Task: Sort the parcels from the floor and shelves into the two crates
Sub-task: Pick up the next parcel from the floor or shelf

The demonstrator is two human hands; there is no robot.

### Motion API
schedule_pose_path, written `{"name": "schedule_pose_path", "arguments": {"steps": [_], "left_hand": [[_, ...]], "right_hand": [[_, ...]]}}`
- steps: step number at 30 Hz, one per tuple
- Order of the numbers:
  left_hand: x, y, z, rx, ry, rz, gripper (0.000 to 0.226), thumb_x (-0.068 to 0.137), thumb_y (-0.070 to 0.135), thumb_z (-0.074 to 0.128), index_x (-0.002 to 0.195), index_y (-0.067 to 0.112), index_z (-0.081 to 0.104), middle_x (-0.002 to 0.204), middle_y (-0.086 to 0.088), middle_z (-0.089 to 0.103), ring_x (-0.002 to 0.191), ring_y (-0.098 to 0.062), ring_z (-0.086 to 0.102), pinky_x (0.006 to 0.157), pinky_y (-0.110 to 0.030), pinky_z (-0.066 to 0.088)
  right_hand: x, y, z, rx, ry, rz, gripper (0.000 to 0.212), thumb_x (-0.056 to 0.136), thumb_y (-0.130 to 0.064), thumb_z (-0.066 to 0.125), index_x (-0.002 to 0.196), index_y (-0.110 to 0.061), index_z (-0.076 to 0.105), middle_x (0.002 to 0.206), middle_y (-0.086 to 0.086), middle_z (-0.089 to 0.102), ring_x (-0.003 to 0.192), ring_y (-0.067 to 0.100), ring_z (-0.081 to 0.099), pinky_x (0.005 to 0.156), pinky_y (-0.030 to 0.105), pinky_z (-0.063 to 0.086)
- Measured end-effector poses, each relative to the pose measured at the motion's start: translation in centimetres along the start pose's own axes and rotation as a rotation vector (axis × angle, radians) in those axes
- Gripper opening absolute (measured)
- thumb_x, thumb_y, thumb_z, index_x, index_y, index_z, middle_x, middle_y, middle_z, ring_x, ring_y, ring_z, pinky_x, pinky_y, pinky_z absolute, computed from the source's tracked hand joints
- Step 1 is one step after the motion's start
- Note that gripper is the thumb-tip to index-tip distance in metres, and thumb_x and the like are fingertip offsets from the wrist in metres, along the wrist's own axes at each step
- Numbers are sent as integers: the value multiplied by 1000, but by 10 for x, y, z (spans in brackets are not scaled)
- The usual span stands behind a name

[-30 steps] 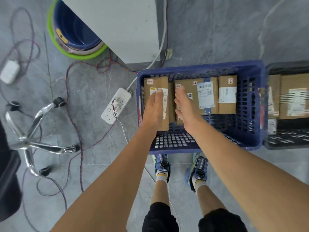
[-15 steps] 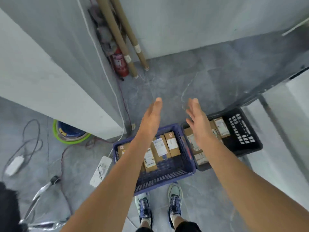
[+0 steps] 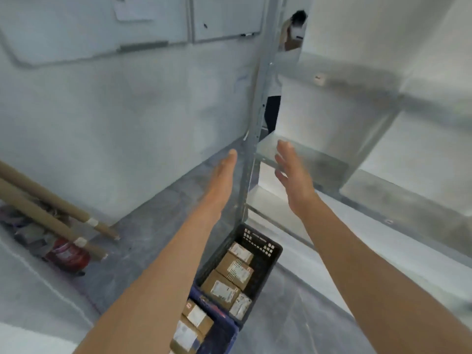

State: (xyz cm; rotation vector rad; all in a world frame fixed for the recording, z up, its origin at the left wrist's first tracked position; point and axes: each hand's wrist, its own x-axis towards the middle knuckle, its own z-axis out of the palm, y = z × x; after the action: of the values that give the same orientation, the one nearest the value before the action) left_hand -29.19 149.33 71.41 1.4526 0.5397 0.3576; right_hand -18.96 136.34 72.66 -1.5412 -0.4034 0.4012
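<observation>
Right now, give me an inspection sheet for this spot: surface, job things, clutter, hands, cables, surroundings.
Surface: grey stone-look floor.
Job's things: brown cardboard parcels lie in the black plastic crate and the blue plastic crate beside it.
Clutter: brown cardboard tubes and a red fire extinguisher against the wall.
Grips: left hand and right hand raised, fingers straight, holding nothing.
Cables: faint reddish line on the floor, too blurred to tell.
Surroundings: grey metal shelving, no parcels seen on it; another person behind it.

Pale grey wall (image 3: 127, 103) beyond the left hand (image 3: 222, 175), grey marbled floor (image 3: 158, 226) beneath it, metal shelving (image 3: 258, 98) behind the right hand (image 3: 293, 180), cardboard tubes (image 3: 51, 215) and red extinguisher (image 3: 67, 255) far to the left.
</observation>
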Motion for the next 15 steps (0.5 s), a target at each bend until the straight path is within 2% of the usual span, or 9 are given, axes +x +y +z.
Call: {"name": "schedule_pose_path", "arguments": {"steps": [2,4,8,15], "left_hand": [[7,28,34,32,-99,100,61,104,64,30,154,31,40,159,12,39,145,-7,36,122,-39,25],[9,51,69,67,-174,170,51,106,59,30,146,33,48,152,14,46,140,-6,41,120,-36,28],[5,79,143,120,-290,216,83,87,82,34,156,36,38,161,15,38,146,-9,37,123,-49,28],[-51,93,282,110,-597,217,62,101,67,35,151,32,45,150,13,49,136,-7,48,118,-47,36]], "right_hand": [[-3,-27,-31,7,96,-59,65,105,-65,38,160,-29,41,162,-12,42,146,9,43,125,41,32],[-10,-51,-62,13,177,-101,65,107,-62,37,162,-27,37,166,-8,39,149,11,41,125,41,32],[-33,-84,-129,11,320,-183,65,108,-61,39,163,-28,36,166,-10,37,148,8,41,126,43,33],[-118,-110,-247,14,602,-227,61,106,-60,46,159,-29,42,161,-12,43,147,10,44,124,46,36]]}}
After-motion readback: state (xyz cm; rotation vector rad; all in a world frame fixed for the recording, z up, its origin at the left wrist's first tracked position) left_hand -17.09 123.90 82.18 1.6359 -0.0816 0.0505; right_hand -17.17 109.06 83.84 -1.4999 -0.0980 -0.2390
